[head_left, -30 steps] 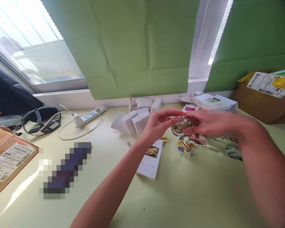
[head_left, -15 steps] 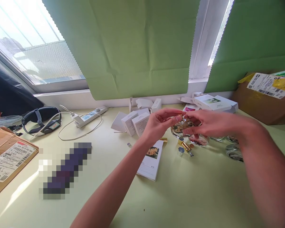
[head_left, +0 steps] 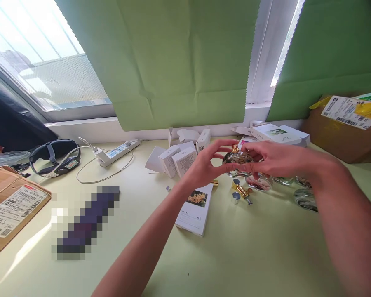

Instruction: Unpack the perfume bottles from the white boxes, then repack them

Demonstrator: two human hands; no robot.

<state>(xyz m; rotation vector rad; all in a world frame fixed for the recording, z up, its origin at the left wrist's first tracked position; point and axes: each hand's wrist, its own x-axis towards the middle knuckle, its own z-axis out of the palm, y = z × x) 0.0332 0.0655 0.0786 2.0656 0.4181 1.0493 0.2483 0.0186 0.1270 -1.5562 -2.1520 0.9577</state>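
Note:
A small round glass bottle [head_left: 236,159] with gold flecks inside and a gold neck is held upright above the table between both hands. My left hand [head_left: 204,165] grips its left side with thumb and fingers. My right hand [head_left: 270,159] holds its right side. Below the bottle lie a gold sprayer piece [head_left: 243,192], a small silver cap [head_left: 235,198] and another round glass bottle [head_left: 259,182]. A white carton with a yellow flower picture [head_left: 194,208] lies flat under my left wrist.
Small white cartons [head_left: 179,159] stand behind my left hand, flat white boxes [head_left: 276,134] by the sill. More glass bottles [head_left: 304,198] lie right. A power strip [head_left: 116,152], a headband device [head_left: 54,159], cardboard boxes at left [head_left: 9,206] and right [head_left: 343,132].
The bottle has been turned upright and lifted slightly, so its gold neck now points up. My left fingers have opened around its side; both hands stay on it.

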